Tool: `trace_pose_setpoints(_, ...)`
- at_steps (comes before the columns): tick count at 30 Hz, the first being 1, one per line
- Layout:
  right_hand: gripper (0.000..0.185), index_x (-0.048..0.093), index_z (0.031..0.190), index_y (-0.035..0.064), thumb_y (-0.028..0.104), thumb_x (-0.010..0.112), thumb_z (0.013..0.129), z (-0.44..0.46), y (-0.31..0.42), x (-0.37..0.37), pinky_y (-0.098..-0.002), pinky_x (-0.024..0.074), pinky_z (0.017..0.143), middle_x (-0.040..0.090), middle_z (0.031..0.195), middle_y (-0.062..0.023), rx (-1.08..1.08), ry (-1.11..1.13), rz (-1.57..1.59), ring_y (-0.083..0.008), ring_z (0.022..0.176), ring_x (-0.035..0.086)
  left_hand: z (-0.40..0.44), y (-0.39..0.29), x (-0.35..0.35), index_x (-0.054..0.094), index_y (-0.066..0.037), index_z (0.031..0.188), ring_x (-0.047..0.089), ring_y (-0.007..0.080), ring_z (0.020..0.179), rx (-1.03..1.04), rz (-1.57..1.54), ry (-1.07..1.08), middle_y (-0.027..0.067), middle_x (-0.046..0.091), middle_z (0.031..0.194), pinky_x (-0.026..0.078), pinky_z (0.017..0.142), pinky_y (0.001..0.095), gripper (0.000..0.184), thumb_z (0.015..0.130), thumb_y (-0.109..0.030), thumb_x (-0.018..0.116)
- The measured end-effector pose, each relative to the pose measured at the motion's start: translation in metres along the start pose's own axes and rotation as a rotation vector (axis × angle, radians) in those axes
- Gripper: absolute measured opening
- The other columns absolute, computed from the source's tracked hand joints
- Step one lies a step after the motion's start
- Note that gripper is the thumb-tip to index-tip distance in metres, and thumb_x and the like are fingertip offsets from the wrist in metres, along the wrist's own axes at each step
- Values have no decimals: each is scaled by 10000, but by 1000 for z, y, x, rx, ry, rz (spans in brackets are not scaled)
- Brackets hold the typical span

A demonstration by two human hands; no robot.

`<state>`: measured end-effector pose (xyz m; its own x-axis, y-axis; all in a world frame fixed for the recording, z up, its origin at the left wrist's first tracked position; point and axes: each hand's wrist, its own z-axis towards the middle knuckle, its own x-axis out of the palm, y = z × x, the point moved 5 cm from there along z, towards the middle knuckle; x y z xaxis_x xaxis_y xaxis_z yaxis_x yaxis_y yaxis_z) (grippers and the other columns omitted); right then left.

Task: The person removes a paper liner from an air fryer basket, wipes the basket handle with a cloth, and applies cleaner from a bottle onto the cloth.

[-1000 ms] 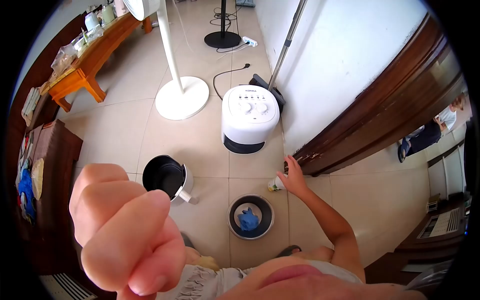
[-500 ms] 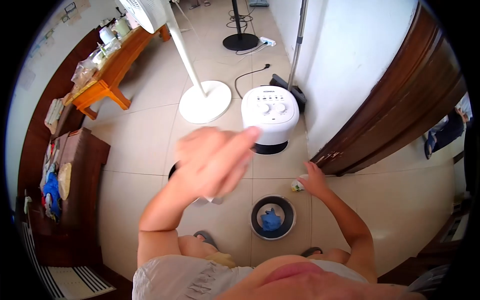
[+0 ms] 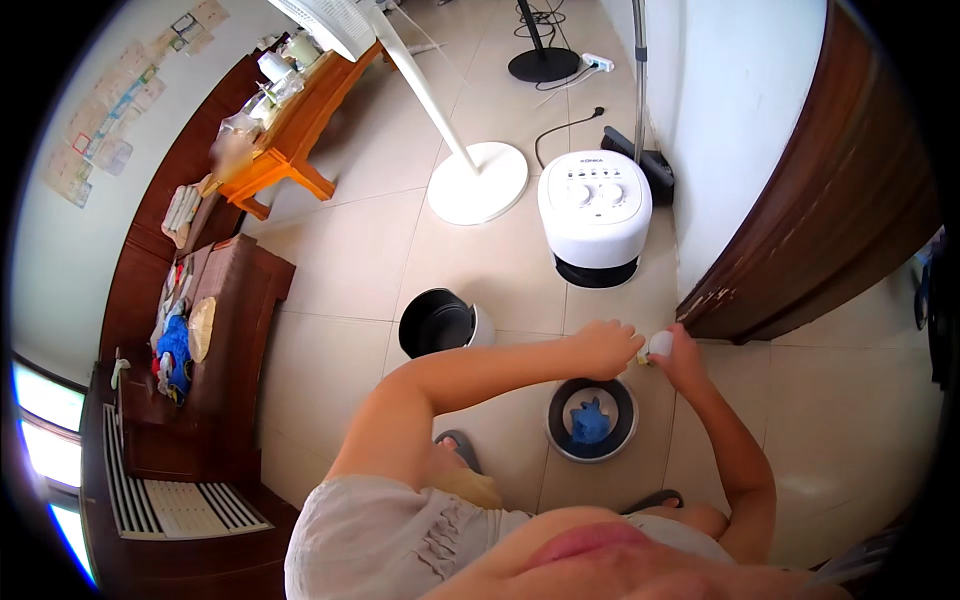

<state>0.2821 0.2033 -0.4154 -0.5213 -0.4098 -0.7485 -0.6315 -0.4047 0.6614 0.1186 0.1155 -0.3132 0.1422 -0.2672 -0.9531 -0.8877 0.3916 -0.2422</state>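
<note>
Bottle (image 3: pixel 661 343) sits in the right hand (image 3: pixel 686 362), gripped low near the foot of the doorframe (image 3: pixel 800 230). The left hand (image 3: pixel 606 350) is beside it, fingers curled; whether they touch the bottle or grip anything, I cannot tell.

Just below the left hand, in view, is the far rim of the basin (image 3: pixel 622 408), with a crumpled blue bundle (image 3: pixel 590 422) well inside that rim. The left forearm crosses in front of the drawer (image 3: pixel 440 322), hiding its near edge. Between drawer and basin runs a strip of floor (image 3: pixel 345 350), and a wider stretch opens leftward to the brown cabinet (image 3: pixel 220 330). More open floor lies right of the right arm, past the doorframe.

Beyond the hands, the fryer (image 3: pixel 596 215) stands near the wall (image 3: pixel 735 110), a dustpan (image 3: pixel 655 175) close behind it. The fan (image 3: pixel 478 183) stands to its left, with tile between. Farther left, the surface (image 3: pixel 300 150) carries assorted items along its length.
</note>
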Motion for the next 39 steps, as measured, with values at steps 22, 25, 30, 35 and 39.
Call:
trace_pose_setpoints(22,558,499,1151,47,154,878,756,-18,107,-94,-461,530,900,637,1302,-215,-414,-250,176,-426,1099,647,22,22,19,571,-104,1274,539,380,1140,-205,-484,-525,144,628,1174,386,1000,501,707,663,-287,877)
trace_pose_setpoints(25,521,517,1141,50,110,866,757,-22,112,-100,-461,498,976,604,1375,-214,-601,-392,60,-403,1204,616,25,25,14,583,-95,1260,561,386,1103,-254,-563,-530,148,644,1155,425,965,497,682,666,-262,873)
trace_pose_setpoints(30,478,544,1122,57,69,852,757,-27,115,-104,-474,466,1023,592,1396,-202,-696,-475,25,-393,1268,583,22,20,1,586,-82,1267,572,402,1096,-252,-641,-600,154,651,1152,468,949,494,686,662,-224,876)
trace_pose_setpoints(35,445,570,1115,48,53,842,764,-29,118,-102,-480,466,1019,588,1399,-204,-739,-510,36,-395,1256,586,18,22,-1,586,-80,1270,566,411,1107,-280,-651,-591,160,653,1154,473,956,492,685,663,-211,875)
trace_pose_setpoints(39,427,592,1109,50,58,845,765,-29,118,-100,-476,464,1020,574,1414,-209,-730,-516,49,-392,1234,589,17,22,1,588,-80,1261,563,412,1109,-304,-654,-564,157,651,1165,475,951,493,677,662,-210,876)
